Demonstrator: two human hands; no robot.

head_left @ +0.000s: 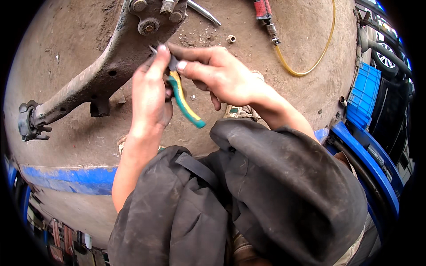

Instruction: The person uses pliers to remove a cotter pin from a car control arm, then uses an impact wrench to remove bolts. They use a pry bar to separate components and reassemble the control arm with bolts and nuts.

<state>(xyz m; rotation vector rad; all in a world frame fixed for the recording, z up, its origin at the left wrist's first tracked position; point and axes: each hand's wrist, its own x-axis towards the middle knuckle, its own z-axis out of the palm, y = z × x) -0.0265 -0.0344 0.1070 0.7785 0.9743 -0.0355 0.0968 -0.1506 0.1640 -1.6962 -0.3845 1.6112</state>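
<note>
A pair of pliers (179,95) with green and yellow handles hangs between my hands, jaws up and handles slanting down to the right. My left hand (151,86) is closed on it, the thumb pressed near the jaws. From the right, my right hand (222,75) closes thumb and forefinger about the head of the pliers. The other right fingers are curled beneath. Fingers partly cover the jaws, and I cannot make out anything between them. Just beyond my fingertips lies a rusty metal control arm (95,73) with bolts (148,26) at its far end.
A red air tool (262,9) with a yellow hose (306,71) lies at the far right. Near it are a small metal socket (231,39) and a silver rod (205,13). A blue crate (364,91) and blue beam (368,159) stand at right.
</note>
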